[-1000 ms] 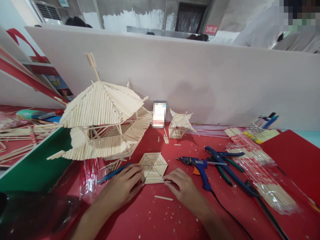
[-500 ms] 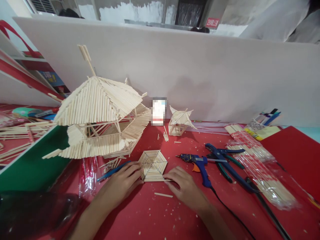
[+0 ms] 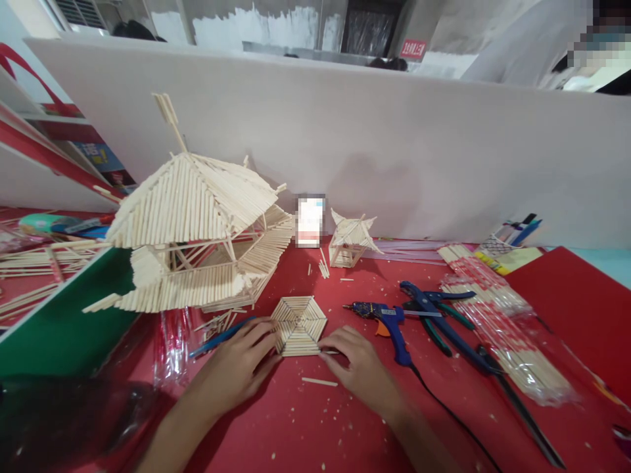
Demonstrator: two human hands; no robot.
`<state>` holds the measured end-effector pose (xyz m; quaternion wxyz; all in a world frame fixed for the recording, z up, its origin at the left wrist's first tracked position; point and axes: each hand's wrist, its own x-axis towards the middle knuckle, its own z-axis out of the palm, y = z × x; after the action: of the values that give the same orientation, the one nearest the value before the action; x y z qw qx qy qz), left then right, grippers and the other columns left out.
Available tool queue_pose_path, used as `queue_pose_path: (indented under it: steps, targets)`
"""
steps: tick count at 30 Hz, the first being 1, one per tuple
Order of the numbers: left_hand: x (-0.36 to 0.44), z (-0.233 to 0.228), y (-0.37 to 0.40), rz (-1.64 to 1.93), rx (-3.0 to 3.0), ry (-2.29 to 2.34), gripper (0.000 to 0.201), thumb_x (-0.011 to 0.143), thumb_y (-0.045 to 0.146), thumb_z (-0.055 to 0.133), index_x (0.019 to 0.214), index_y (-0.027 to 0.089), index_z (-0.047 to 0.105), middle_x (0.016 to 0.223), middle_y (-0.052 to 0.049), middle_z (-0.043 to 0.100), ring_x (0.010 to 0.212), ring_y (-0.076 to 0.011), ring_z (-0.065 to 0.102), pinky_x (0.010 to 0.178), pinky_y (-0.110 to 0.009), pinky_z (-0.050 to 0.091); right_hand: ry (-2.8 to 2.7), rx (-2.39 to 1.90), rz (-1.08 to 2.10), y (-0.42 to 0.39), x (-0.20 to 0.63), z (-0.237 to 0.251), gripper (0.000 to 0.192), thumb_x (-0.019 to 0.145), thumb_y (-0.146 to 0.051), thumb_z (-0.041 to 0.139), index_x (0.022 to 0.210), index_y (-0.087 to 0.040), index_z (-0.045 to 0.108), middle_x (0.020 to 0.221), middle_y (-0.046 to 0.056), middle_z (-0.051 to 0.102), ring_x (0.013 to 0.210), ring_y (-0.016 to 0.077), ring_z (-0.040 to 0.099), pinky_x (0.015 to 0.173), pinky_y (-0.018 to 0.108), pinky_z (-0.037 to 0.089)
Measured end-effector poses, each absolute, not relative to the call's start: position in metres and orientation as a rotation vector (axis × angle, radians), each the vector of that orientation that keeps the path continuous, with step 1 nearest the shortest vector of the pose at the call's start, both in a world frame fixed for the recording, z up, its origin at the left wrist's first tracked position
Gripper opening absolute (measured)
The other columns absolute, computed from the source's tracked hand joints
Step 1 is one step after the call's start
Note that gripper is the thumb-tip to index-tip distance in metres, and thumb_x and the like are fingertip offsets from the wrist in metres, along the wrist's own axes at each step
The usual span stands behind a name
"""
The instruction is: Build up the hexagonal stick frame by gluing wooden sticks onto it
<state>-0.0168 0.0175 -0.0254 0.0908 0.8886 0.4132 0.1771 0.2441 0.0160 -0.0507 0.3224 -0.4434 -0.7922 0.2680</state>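
Two hands rest on the red table point(image 3: 315, 427) at its near edge, one each side of a flat hexagon point(image 3: 298, 324) built of thin sticks. The left hand point(image 3: 236, 368) lies palm down with its fingers spread loosely, the fingertips touching the hexagon's left edge; it grips nothing. The right hand point(image 3: 357, 364) lies palm down too, its thumb and forefinger pinching a short stick point(image 3: 329, 353) laid along the hexagon's near right edge. A loose stick point(image 3: 319, 382) lies on the table between the two wrists. A blue pen point(image 3: 221, 336) lies just beside the left hand, its far end under the fingers.

Behind the hexagon, toward the left, stands a large stick pavilion point(image 3: 197, 243), partly over a green board point(image 3: 64, 322). A small stick pavilion point(image 3: 351, 240) stands near the far edge against the white partition point(image 3: 394, 151). Right of the right hand lies a blue glue gun point(image 3: 387, 318), its black cord running to the near edge. Blue pliers point(image 3: 444, 322) lie just beyond it, and wrapped bundles of sticks point(image 3: 497, 322) lie toward the right edge.
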Motion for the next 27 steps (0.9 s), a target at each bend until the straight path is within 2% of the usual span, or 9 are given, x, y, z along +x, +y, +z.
queue_pose_path:
  steps: [5,9,27]
  targets:
    - [-0.014,-0.022,0.015,0.538,2.594,1.289,0.020,0.095,0.023,0.052,0.113,0.023,0.061,0.121,-0.007,0.064,0.116,-0.0230,0.058,0.098,-0.039,0.052,-2.042,-1.162,0.746,0.016,0.243,-0.051,0.012,0.089,-0.013,0.063,0.093,-0.022,0.070,0.086,0.004,0.070,0.084,0.0194,0.063,0.074,0.029,0.049]
    - [-0.008,-0.024,0.016,0.614,2.593,1.338,0.019,0.097,0.029,0.051,0.110,0.022,0.063,0.115,-0.007,0.066,0.109,-0.0230,0.062,0.093,-0.038,0.054,-2.039,-1.153,0.735,0.017,0.244,-0.052,0.014,0.091,-0.014,0.061,0.096,-0.023,0.071,0.088,0.004,0.071,0.085,0.0197,0.064,0.076,0.031,0.049]
    - [-0.005,-0.025,0.017,0.596,2.547,1.357,0.022,0.095,0.016,0.043,0.099,0.021,0.064,0.111,-0.007,0.067,0.108,-0.0232,0.061,0.093,-0.038,0.052,-1.859,-1.224,0.944,0.022,0.241,-0.046,0.014,0.085,-0.015,0.064,0.088,-0.021,0.075,0.088,0.004,0.068,0.080,0.0166,0.066,0.073,0.025,0.051]
